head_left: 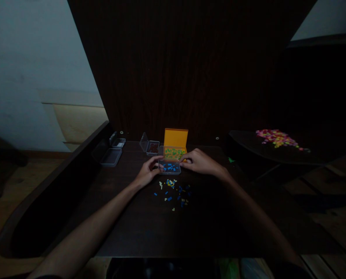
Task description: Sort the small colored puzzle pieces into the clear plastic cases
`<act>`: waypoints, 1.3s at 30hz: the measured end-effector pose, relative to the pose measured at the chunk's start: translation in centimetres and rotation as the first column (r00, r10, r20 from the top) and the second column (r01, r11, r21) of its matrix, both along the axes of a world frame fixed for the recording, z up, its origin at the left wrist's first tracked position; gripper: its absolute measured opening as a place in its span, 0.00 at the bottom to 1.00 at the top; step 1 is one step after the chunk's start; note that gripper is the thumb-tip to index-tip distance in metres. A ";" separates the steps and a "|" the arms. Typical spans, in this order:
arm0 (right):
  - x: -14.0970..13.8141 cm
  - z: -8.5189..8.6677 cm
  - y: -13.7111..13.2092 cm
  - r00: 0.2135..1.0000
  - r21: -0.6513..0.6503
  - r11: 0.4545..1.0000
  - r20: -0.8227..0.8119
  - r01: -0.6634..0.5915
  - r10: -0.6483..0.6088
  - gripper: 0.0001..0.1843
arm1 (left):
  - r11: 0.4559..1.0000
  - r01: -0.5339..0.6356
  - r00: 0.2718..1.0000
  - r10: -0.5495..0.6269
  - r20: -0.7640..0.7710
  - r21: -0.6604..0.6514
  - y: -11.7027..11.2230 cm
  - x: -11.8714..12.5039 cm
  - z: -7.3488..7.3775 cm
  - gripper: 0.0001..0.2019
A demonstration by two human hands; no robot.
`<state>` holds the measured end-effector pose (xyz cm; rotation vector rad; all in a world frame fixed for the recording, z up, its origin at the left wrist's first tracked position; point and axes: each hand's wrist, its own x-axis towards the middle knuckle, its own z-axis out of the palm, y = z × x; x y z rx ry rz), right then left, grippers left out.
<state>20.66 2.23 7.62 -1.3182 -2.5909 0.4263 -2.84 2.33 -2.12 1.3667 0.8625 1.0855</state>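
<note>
A small clear plastic box with several flat blue bricks inside stands on the dark table. My left hand curls round its left side, thumb at the near corner and index finger farther back. At the right edge, my right hand is closed, its fingertips pressed together against the box; whether a small brick is also between them I cannot tell. Just behind is an open yellow box holding green pieces. Loose blue, yellow and cream bricks lie scattered in front of the clear box.
An open clear box with brown pieces stands at the back left. Farther left are another clear box and a smaller case. A raised side panel bounds the left. Pink and yellow beads lie on a dark surface at right.
</note>
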 end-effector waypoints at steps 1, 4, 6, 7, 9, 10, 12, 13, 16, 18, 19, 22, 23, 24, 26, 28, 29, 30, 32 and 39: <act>0.3 0.2 -0.4 1.000 -0.027 0.999 0.002 -0.022 0.022 0.11 | 1.000 -0.003 1.000 0.003 -0.006 0.002 0.0 0.0 0.0 0.27; 1.0 0.0 -1.7 0.995 -0.143 0.987 0.054 -0.079 0.088 0.10 | 1.000 -0.011 1.000 0.011 -0.020 0.004 0.0 0.0 -0.1 0.27; 1.5 -0.8 -2.4 0.987 -0.215 0.971 0.099 -0.100 0.124 0.11 | 1.000 -0.012 1.000 0.012 -0.024 0.000 0.1 0.0 -0.2 0.28; 1.7 -1.3 -2.6 0.983 -0.241 0.964 0.114 -0.110 0.141 0.11 | 1.000 -0.012 1.000 0.012 -0.025 -0.002 0.2 0.0 -0.2 0.28; 2.2 -2.3 -3.0 0.979 -0.266 0.957 0.133 -0.115 0.155 0.12 | 1.000 -0.008 1.000 0.007 -0.024 -0.003 0.2 0.0 -0.2 0.28; 2.4 -2.8 -3.1 0.978 -0.267 0.957 0.139 -0.113 0.154 0.13 | 1.000 -0.006 1.000 0.006 -0.023 -0.001 0.2 0.0 -0.2 0.28; 2.8 -3.7 -3.3 0.979 -0.257 0.961 0.143 -0.107 0.147 0.13 | 1.000 -0.005 1.000 0.005 -0.021 0.008 0.2 0.0 0.0 0.27; 2.9 -4.0 -3.4 0.980 -0.248 0.963 0.138 -0.107 0.145 0.13 | 1.000 -0.006 1.000 0.006 -0.022 0.013 0.2 0.0 0.1 0.26; 3.1 -4.7 -3.6 0.984 -0.228 0.968 0.116 -0.106 0.135 0.14 | 1.000 -0.013 0.999 0.013 -0.032 0.025 0.1 0.0 0.2 0.25; 3.1 -4.8 -3.6 0.987 -0.223 0.971 0.121 -0.080 0.109 0.15 | 1.000 -0.016 0.999 0.017 -0.028 0.023 0.2 0.0 0.1 0.25; 3.2 -4.9 -3.6 0.987 -0.222 0.973 0.128 -0.066 0.097 0.14 | 1.000 -0.015 1.000 0.015 -0.022 0.020 0.2 0.0 0.0 0.26; 3.4 -5.0 -3.5 0.987 -0.224 0.974 0.144 -0.036 0.070 0.11 | 1.000 -0.004 1.000 0.004 -0.005 0.009 0.4 0.0 -0.3 0.27; 3.5 -5.0 -3.5 0.988 -0.224 0.974 0.144 -0.029 0.062 0.10 | 1.000 0.000 1.000 0.000 -0.005 0.006 0.4 0.0 -0.3 0.27; 3.5 -5.0 -3.5 0.988 -0.220 0.975 0.144 -0.018 0.051 0.10 | 1.000 0.001 1.000 -0.001 -0.006 0.005 0.4 0.0 -0.3 0.27; 3.4 -5.0 -3.4 0.988 -0.210 0.978 0.151 0.007 0.025 0.10 | 1.000 0.001 1.000 -0.001 -0.011 0.003 0.4 0.0 -0.3 0.27; 3.3 -5.0 -3.3 0.986 -0.198 0.980 0.166 0.033 0.000 0.09 | 1.000 0.001 1.000 -0.001 -0.013 0.005 0.3 0.0 -0.2 0.27; 3.3 -4.9 -3.2 0.984 -0.196 0.980 0.177 0.047 -0.012 0.09 | 1.000 0.002 1.000 -0.002 -0.015 0.006 0.2 -0.1 -0.1 0.27; 3.2 -4.9 -3.1 0.983 -0.194 0.979 0.184 0.059 -0.023 0.09 | 1.000 0.003 1.000 -0.002 -0.017 0.008 0.2 -0.1 -0.1 0.26; 3.1 -5.0 -3.0 0.981 -0.185 0.980 0.189 0.071 -0.035 0.10 | 1.000 0.004 1.000 -0.004 -0.018 0.011 0.2 -0.1 0.0 0.26; 3.2 -5.1 -3.0 0.993 -0.168 0.986 0.121 0.006 0.014 0.14 | 1.000 0.010 1.000 -0.009 -0.029 0.027 0.5 -0.1 -0.7 0.28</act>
